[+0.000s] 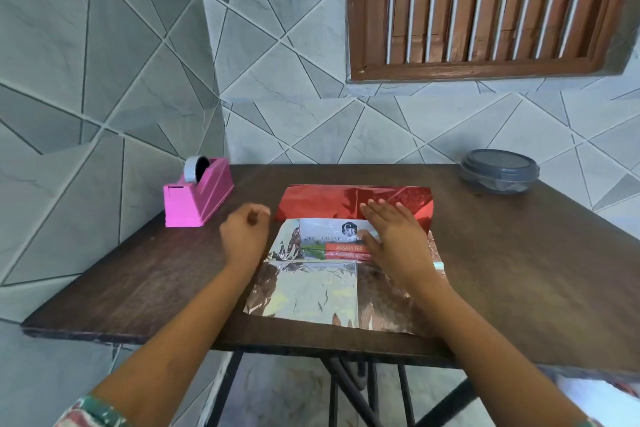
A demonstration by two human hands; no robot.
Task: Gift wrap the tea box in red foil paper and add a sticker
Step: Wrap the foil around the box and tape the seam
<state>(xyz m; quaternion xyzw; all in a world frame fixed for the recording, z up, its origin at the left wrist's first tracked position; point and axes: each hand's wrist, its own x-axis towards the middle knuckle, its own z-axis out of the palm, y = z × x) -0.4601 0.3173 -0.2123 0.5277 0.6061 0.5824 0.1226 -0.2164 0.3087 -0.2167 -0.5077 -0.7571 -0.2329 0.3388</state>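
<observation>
The tea box (329,239) lies flat on a sheet of foil paper (311,291) whose silver underside faces up. The far flap of the sheet is folded over the box's far edge and shows its red side (322,201). My right hand (391,236) lies flat with spread fingers across the red flap and the box, pressing them down. My left hand (244,232) hovers just left of the box, loosely curled, with nothing visible in it. No sticker is visible.
A pink tape dispenser (197,194) stands at the table's far left corner. A grey lidded round container (498,172) sits at the far right. The dark wooden table (138,274) stands against a tiled wall, under a brown shuttered window (485,3).
</observation>
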